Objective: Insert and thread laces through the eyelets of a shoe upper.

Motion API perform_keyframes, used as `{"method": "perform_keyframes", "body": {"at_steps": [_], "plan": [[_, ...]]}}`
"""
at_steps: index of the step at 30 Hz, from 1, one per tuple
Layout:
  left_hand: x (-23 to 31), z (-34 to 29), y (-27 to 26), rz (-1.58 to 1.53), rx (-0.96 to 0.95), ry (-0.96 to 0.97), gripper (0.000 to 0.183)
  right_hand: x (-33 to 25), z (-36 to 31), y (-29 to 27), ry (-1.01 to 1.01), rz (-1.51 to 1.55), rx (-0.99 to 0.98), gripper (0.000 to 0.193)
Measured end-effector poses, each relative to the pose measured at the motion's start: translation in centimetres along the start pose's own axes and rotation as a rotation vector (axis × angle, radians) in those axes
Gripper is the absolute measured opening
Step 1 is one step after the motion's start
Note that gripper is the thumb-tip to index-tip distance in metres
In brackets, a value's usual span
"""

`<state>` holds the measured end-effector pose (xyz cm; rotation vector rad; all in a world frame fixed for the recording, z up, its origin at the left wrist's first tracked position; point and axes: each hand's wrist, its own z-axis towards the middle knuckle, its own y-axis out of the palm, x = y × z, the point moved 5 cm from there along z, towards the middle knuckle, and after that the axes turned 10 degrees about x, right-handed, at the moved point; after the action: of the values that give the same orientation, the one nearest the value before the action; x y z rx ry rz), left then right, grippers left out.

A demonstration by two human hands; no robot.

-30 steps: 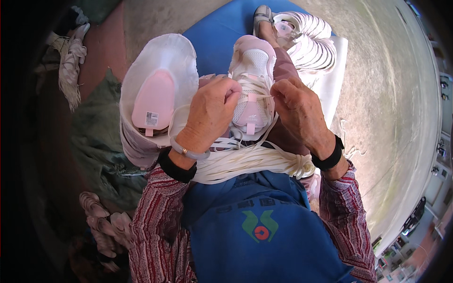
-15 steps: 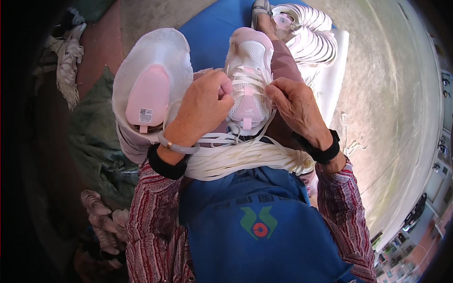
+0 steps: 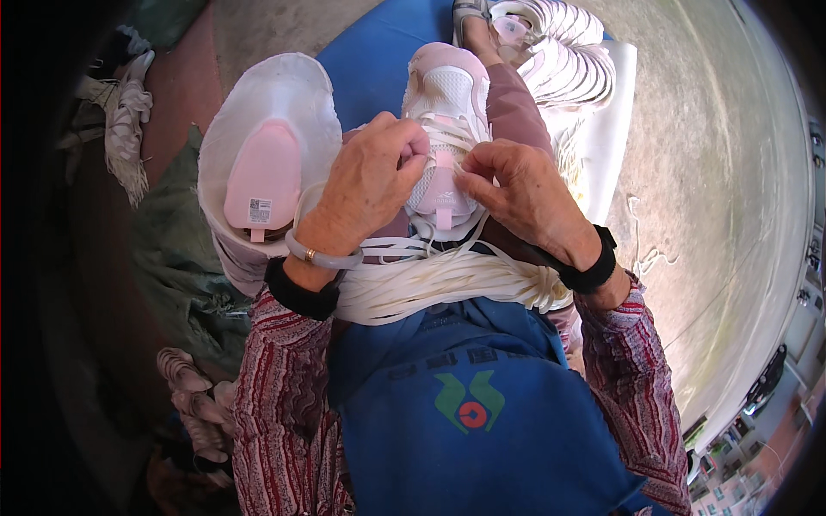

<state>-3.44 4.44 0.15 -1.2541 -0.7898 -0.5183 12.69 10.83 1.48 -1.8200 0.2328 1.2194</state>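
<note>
A pink-and-white shoe upper [image 3: 444, 73] lies over my leg, toe away from me, with white laces [image 3: 452, 131] crossing its front. My left hand [image 3: 374, 176] is closed in a fist at the upper's left side; what its fingers hold is hidden. At the upper's right side, my right hand [image 3: 520, 185] pinches a white lace between thumb and finger. Across my lap, just below the upper, lies a thick bundle of white laces [image 3: 430, 288]. Left of my left hand rests another upper [image 3: 280, 95], inside up, showing its white lining and a pink tongue.
A stack of white uppers [image 3: 568, 73] sits at the far right on a white sheet [image 3: 621, 112]. Loose lace [image 3: 654, 258] lies on the floor at right. More uppers [image 3: 129, 120] are heaped far left, others [image 3: 198, 404] near left. A blue apron [image 3: 465, 361] covers my lap.
My right hand has moved left and slightly down, closer to the upper's middle. My left hand stays closed by the upper's left side. The view has shifted slightly.
</note>
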Motion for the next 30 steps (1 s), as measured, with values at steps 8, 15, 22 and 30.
{"method": "perform_keyframes", "body": {"at_steps": [8,15,22,30], "plan": [[-0.7,0.0,-0.9,-0.12,-0.067,-0.365,0.016,-0.3,-0.8,0.1,-0.23,-0.133,0.16,0.019],[0.4,-0.4,-0.3,0.049,-0.028,-0.024,0.015,-0.8,-0.8,0.8,-0.289,-0.399,0.135,0.01],[-0.4,0.5,0.0,-0.084,-0.141,-0.105,0.021,-0.7,-0.1,0.8,-0.347,-0.206,0.202,0.007],[-0.7,0.4,1.3,-0.141,-0.087,-0.262,0.032,2.3,-0.1,0.6,0.76,0.977,-0.313,0.017]]}}
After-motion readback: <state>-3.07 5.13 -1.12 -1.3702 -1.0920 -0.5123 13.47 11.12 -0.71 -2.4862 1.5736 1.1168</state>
